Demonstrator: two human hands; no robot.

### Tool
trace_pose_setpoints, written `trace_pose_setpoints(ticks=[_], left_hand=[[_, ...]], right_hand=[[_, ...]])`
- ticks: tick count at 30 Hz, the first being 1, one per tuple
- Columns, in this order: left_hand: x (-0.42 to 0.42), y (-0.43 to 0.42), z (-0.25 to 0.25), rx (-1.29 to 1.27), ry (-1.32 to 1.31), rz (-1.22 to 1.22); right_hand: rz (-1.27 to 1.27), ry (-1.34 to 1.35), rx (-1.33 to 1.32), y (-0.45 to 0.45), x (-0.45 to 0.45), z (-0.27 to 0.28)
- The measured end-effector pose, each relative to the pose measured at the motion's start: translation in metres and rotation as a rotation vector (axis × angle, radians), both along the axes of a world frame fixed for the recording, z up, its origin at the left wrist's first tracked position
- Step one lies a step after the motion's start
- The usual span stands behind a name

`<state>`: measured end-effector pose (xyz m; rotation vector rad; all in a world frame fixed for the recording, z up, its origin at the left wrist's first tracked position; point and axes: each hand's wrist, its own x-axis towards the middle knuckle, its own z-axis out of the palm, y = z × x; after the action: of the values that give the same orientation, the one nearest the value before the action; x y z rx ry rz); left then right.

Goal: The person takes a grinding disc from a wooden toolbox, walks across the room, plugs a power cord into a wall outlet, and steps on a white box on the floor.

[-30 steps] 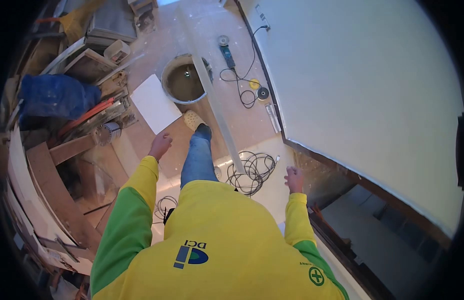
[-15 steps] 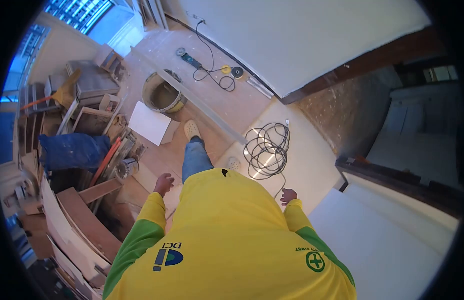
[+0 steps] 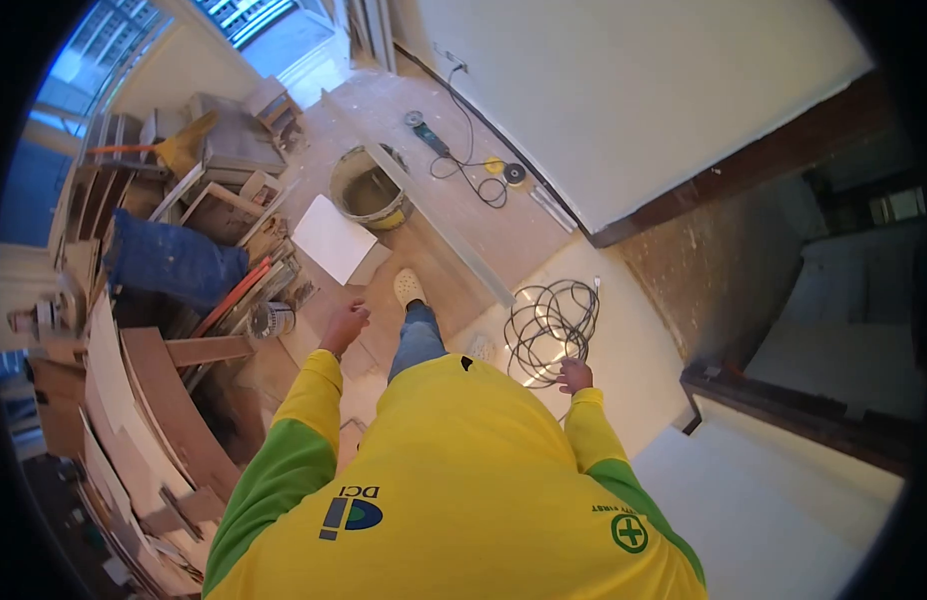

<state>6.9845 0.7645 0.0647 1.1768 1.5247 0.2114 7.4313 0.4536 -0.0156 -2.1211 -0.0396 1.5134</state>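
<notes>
My left hand hangs in front of my body with fingers loosely bent and nothing visible in it. Below and beyond it on the floor are a white sheet or board and a printed can. My right hand has its fingers partly apart. In this view it overlaps the lower edge of a coiled black cable on the pale floor, and I see no grip on the cable. Near the middle, my foot in a cream clog stands ahead.
A long straight bar crosses a dirty bucket. An angle grinder with its cord lies near the wall beside a black disc. On the left are piled boards, a blue sack and a broom. A dark doorway opens at right.
The view has shifted, so the floor items appear farther right and lower. My left hand has swung forward and my right hand sits closer over the coil. My front foot stays planted.
</notes>
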Motion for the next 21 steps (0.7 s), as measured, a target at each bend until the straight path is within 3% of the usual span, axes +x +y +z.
trace_pose_setpoints(ticks=[7, 11, 12, 15, 16, 18, 19, 21], left_hand=[[-0.016, -0.067, -0.027, -0.238, -0.032, 0.205], [-0.048, -0.095, -0.053, -0.231, 0.085, 0.136], [-0.054, -0.099, -0.059, -0.226, 0.132, 0.077], [-0.057, -0.107, -0.054, -0.196, 0.181, 0.085], [-0.056, -0.108, -0.054, -0.191, 0.175, 0.099], [-0.053, -0.109, -0.054, -0.184, 0.163, 0.157], [-0.050, -0.109, -0.051, -0.181, 0.158, 0.166], [-0.041, -0.104, -0.043, -0.082, 0.157, 0.055]], right_hand=[[-0.138, -0.072, 0.038, 0.008, 0.039, 0.005], [0.166, 0.051, 0.098, -0.039, 0.072, -0.071], [-0.065, 0.199, -0.083, -0.026, 0.052, -0.027], [-0.095, 0.184, -0.103, -0.035, 0.037, -0.024], [0.201, 0.068, -0.003, -0.041, 0.036, -0.027], [0.505, -0.055, 0.103, -0.029, 0.027, -0.011], [0.767, -0.167, 0.107, -0.024, 0.020, 0.011], [1.329, -0.490, 0.247, -0.023, 0.027, 0.001]])
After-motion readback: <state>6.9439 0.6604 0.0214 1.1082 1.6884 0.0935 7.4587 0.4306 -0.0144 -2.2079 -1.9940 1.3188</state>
